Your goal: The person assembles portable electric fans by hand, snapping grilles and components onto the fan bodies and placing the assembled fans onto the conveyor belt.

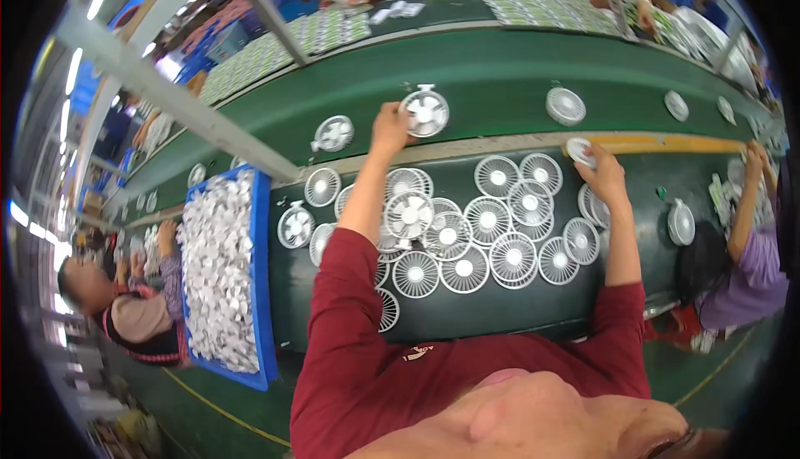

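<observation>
My left hand [392, 128] reaches over the green conveyor belt, its fingers closed on the edge of a small white fan [428, 114] with its blades showing. My right hand [606, 177] grips a small white round part [578, 152] at the belt's near edge; the fingers partly cover it. Between my arms, many white round fan grilles [488, 220] lie flat and overlapping on the dark green worktable [492, 307]. Among them is a fan with blades [408, 214], resting on top of grilles. Another bladed fan [296, 225] lies left of the pile.
A blue bin [262, 292] full of small white parts stands at my left. More fans [335, 134] and a round white unit [566, 106] ride on the belt. A metal post [242, 130] slants across the left. People work on both sides and across the belt.
</observation>
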A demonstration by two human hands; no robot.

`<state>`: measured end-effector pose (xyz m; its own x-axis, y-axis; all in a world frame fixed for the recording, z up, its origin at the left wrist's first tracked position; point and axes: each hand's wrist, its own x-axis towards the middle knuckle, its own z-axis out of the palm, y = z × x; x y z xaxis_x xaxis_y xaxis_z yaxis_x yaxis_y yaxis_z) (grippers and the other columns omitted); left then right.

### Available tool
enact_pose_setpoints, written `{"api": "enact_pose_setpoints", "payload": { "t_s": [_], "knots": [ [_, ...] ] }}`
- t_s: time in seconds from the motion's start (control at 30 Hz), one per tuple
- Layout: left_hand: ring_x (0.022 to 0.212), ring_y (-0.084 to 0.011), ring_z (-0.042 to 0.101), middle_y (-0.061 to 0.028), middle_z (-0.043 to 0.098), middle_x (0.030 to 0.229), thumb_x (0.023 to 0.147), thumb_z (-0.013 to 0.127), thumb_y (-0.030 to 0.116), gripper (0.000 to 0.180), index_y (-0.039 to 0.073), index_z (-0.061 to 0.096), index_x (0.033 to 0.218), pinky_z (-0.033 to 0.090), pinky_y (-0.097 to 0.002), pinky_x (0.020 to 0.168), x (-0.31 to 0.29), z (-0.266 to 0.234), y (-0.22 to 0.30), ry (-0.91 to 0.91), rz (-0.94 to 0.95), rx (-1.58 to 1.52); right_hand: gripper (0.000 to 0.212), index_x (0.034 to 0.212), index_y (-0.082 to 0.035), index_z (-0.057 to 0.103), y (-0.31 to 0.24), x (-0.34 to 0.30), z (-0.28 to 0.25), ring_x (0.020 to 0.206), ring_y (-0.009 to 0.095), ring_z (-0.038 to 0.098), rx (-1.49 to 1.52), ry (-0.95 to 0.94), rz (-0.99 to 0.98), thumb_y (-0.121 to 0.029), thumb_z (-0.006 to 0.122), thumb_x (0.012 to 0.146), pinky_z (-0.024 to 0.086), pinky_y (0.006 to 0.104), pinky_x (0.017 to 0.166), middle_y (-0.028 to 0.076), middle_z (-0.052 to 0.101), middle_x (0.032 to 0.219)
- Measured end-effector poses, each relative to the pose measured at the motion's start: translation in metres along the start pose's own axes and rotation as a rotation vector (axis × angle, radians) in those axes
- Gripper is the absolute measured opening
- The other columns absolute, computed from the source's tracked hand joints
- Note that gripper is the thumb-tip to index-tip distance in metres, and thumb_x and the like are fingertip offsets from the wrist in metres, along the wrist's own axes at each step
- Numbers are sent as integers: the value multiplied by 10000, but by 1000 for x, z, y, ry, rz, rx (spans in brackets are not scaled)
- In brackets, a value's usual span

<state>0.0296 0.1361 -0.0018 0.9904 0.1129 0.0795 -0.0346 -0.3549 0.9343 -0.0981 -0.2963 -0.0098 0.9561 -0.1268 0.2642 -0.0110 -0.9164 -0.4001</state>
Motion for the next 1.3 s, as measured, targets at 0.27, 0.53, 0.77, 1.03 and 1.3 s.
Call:
{"api": "enact_pose_setpoints", "payload": {
  "t_s": [0.27, 0.53, 0.77, 1.03, 1.3],
  "knots": [
    [1001, -292, 638, -139, 582, 1152, 799, 587, 5, 491, 39, 434, 1264, 583, -473, 794, -109, 20, 46, -277, -121, -1072, 257, 1070, 21, 636, -20, -26, -16, 813, 154, 611, 433, 60, -82, -191, 618, 925, 494, 314, 736, 113, 675, 910],
    [1001, -163, 592, -65, 560, 1093, 929, 592, 224, 423, 78, 385, 1268, 542, -355, 757, -172, 21, 49, -420, -172, -1094, 249, 1157, 15, 571, -144, -27, 2, 916, 119, 573, 964, -256, -144, -131, 567, 956, 464, 253, 800, 71, 622, 1037],
    [927, -138, 611, -73, 571, 1090, 958, 576, 358, 478, 72, 371, 1282, 532, -302, 715, -164, 21, 44, -352, -7, -1000, 370, 1345, -25, 486, -214, -35, 15, 974, 130, 550, 857, -30, -332, -91, 495, 981, 452, 258, 836, 74, 544, 1184],
    [1071, -96, 552, -22, 567, 1167, 992, 515, 359, 486, 87, 395, 1377, 484, -291, 881, -170, 14, 54, -358, 60, -1186, 485, 1400, 11, 410, -247, -48, 15, 1300, 330, 435, 532, -70, -641, -278, 382, 1011, 318, 405, 1081, 201, 444, 1410],
    [1090, -115, 552, -19, 550, 1207, 988, 416, 531, 558, 105, 428, 1348, 485, -316, 896, -180, 31, 67, -295, -139, -1399, 1078, 1471, 11, 259, -253, -53, 25, 1383, 376, 311, 565, -75, -696, -837, 296, 806, 253, 448, 1119, 221, 302, 1503]
  ]
}}
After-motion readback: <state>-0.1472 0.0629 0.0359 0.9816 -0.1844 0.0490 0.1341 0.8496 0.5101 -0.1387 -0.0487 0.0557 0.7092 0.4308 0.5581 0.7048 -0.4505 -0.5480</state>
